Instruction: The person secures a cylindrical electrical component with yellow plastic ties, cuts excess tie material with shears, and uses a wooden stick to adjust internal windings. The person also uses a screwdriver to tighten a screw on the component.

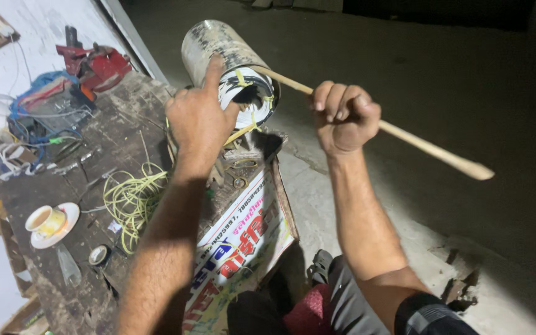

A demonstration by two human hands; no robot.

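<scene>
I am steadying the cylinder (218, 53) with my left hand (198, 118) while my right hand (344, 116), fingers clenched, is driving the stick (429, 149) inside; a hard shove could roll it off the table (63, 291).

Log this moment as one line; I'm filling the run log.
left hand: steadies metal cylinder on workbench | right hand: grips wooden stick, tip inside cylinder | nearby: yellow wire coil, teacup

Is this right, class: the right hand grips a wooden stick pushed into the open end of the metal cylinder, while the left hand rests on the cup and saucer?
Not quite. In the head view the left hand rests on the metal cylinder, not the cup and saucer, which sit apart on the workbench. The right hand does grip the wooden stick entering the cylinder.
</scene>
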